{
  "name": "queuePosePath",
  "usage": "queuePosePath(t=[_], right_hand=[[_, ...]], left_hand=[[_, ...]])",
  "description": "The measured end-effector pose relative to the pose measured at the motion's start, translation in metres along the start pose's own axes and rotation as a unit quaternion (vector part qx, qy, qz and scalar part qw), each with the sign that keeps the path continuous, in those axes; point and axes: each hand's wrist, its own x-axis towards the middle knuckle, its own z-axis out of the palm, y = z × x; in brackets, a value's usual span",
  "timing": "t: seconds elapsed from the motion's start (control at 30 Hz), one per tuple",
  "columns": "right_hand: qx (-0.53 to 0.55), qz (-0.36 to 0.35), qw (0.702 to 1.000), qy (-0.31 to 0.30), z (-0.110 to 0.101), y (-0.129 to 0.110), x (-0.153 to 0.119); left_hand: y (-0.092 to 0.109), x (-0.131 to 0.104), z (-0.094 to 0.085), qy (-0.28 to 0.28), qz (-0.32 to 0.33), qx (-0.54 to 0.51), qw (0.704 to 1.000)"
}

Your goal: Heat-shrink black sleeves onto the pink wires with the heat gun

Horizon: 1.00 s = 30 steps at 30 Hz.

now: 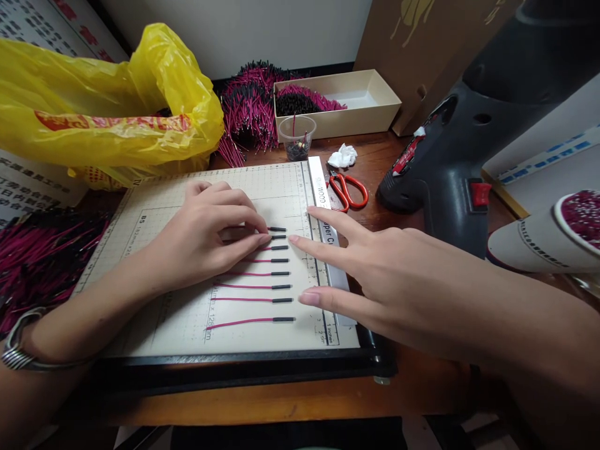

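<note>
Several magenta wires with black sleeved ends (248, 299) lie side by side on a cream paper cutter board (175, 331), black ends to the right. My left hand (213, 234) is over the upper wires, thumb and index finger pinched at the second wire from the top, near its black end. My right hand (370, 269) hovers over the board's right edge with fingers spread and nothing in it. Its index and middle fingertips are close to the upper black ends; the thumb is by the lower ones.
Behind the board are a yellow bag (187, 94), wire bundles (248, 106), a cardboard tray (360, 119), a clear cup (297, 137) and tissue (343, 156). Red-handled scissors (349, 192), a dark tool (450, 156) and a paper cup (529, 244) stand right. More wires (42, 256) lie left.
</note>
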Motion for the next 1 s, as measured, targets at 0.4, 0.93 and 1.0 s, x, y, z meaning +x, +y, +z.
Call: queuePosePath(t=[0.4, 0.93, 1.0], right_hand=[[0.033, 0.041, 0.998, -0.038, -0.0067, -0.0047, 0.002], [0.035, 0.045, 0.998, -0.027, -0.0035, -0.0048, 0.0017], [0.037, 0.05, 0.998, -0.031, -0.0036, -0.0053, 0.0019]], left_hand=[[0.0001, -0.0014, 0.0015, 0.009, 0.013, -0.004, 1.0], [-0.0021, -0.0007, 0.0031, 0.021, 0.03, -0.002, 0.999], [-0.0026, -0.0012, 0.0037, 0.021, 0.031, -0.001, 0.999]])
